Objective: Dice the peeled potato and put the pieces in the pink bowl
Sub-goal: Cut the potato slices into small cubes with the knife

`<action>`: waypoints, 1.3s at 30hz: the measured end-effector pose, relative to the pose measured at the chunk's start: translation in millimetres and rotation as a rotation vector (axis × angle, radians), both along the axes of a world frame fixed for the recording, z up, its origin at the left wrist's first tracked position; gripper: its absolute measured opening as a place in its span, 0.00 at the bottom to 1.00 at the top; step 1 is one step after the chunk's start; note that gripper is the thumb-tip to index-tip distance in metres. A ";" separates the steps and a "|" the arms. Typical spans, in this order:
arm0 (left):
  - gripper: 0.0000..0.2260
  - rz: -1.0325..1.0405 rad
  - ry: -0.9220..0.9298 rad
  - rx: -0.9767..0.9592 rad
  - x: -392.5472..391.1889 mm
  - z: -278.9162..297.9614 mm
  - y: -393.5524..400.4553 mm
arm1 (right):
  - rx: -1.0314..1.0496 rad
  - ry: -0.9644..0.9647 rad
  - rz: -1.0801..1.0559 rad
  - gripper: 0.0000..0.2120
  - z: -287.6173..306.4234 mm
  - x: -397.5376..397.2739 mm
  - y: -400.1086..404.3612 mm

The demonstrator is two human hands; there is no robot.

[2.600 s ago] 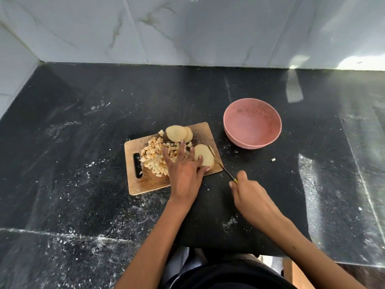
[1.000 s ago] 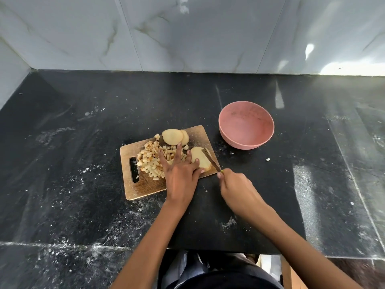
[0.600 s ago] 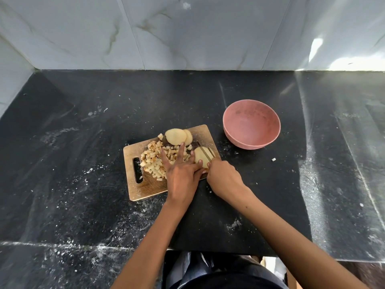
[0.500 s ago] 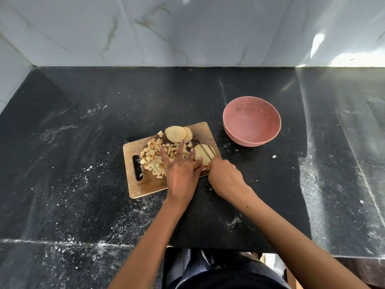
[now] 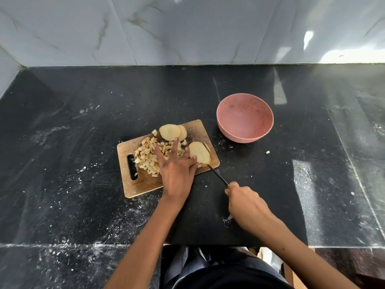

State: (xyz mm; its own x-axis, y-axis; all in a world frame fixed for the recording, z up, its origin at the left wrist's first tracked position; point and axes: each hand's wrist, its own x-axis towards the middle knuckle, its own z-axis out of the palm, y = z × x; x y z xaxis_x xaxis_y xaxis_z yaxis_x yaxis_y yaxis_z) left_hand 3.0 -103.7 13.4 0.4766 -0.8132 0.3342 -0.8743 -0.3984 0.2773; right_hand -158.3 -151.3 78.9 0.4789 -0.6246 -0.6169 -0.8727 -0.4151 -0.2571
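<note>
Right hand [image 5: 246, 205]: nearest the counter's front edge; fingers curled round the handle of a knife [image 5: 216, 175], whose blade runs up-left onto the board's near right corner.
Left hand [image 5: 177, 174]: fingers spread and straight, two fingertips pressing the potato slab; it grips nothing.
Potato slab [image 5: 199, 153]: peeled, flat side down at the right end of the cutting board [image 5: 141, 182], blade touching its near right edge. Judged firm, moist and slippery, light; best pinned from above on the side away from the blade.
Diced pieces [image 5: 146, 157]: loose heap at the board's middle-left, partly under the left hand. Judged light and prone to scatter; better scooped than pinched.
Uncut slices [image 5: 171, 132]: two overlapping rounds at the board's far edge.
Pink bowl [image 5: 244, 117]: just beyond the board's far right corner, apart from it; no pieces inside.
Stray cube [image 5: 267, 152]: on the counter, right of the board.
Counter [image 5: 83, 205]: dark polished stone, dusted with white specks.
Wall [image 5: 187, 28]: pale marble-look tiles along the counter's far edge.
</note>
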 end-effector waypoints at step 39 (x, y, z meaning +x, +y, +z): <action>0.03 0.006 0.054 -0.012 -1.8 -3.5 2.8 | -0.074 0.004 -0.015 0.08 -11.7 4.9 13.8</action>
